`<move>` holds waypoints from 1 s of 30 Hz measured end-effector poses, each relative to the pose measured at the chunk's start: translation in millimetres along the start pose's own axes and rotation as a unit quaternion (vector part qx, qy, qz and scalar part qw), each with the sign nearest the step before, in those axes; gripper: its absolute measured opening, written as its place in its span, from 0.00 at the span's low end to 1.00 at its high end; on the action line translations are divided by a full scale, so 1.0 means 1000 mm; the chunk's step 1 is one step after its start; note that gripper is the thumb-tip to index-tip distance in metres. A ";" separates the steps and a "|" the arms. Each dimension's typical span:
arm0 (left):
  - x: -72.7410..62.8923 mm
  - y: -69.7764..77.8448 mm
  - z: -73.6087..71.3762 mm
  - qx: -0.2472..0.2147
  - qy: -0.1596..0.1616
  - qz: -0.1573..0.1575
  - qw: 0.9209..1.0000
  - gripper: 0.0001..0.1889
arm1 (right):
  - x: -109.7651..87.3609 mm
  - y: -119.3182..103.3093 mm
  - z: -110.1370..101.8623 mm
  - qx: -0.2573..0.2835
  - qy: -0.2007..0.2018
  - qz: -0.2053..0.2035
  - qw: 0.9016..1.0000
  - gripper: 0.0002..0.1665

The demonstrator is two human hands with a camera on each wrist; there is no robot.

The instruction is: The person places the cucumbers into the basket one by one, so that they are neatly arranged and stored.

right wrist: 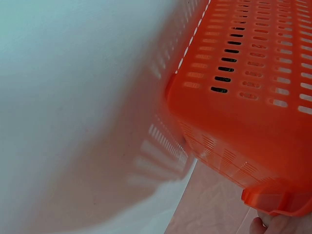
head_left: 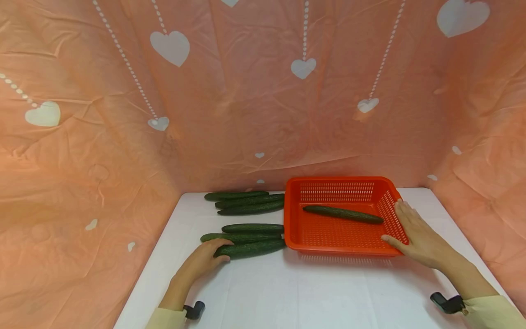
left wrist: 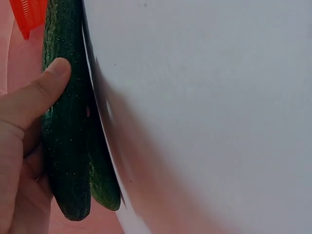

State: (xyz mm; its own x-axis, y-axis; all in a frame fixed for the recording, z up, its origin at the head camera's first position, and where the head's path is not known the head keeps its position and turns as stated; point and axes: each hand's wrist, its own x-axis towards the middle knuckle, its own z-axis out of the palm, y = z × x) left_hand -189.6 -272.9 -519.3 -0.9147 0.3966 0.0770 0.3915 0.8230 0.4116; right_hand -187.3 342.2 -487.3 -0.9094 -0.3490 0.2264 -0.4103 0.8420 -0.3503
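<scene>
The left hand [head_left: 205, 258] grips the nearest cucumber [head_left: 252, 248], toward eight o'clock from the red plastic basket [head_left: 341, 251]; five others lie toward its twelve. The right hand [head_left: 423, 240], fingers straight, touches the basket's three-o'clock side. Inside lies a lone cucumber [head_left: 343, 214], running nine to three.

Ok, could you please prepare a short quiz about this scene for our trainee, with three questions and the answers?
1. How many cucumbers lie inside the red basket?
2. True or false: the right-hand fingers touch the basket.
3. What do the left-hand fingers hold? A) the basket, B) a cucumber, C) nothing.

Key: 1. One. 2. True. 3. B.
</scene>
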 end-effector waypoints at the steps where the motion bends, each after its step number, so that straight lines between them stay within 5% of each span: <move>1: 0.000 0.000 0.000 -0.004 -0.002 0.000 1.000 0.20 | 0.000 0.000 0.000 -0.001 0.003 -0.003 1.000 0.64; 12: -0.009 0.007 -0.020 -0.042 0.019 -0.028 0.999 0.21 | 0.000 0.002 0.001 0.001 0.000 0.000 1.000 0.64; 23: -0.016 0.003 -0.058 -0.003 0.127 0.047 0.991 0.23 | 0.001 0.000 0.000 0.003 -0.003 0.003 1.000 0.64; 30: -0.008 0.015 -0.070 -0.012 0.147 0.056 0.987 0.24 | 0.000 0.000 0.000 -0.003 0.006 -0.003 1.000 0.63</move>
State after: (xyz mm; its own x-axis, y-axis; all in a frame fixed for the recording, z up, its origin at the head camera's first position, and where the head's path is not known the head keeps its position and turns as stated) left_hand -183.4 -292.2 -449.9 -0.8566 0.3469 0.3820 0.4930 0.7689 0.4072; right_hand -187.7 342.0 -487.7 -0.9057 -0.3499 0.2395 -0.4160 0.8422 -0.3429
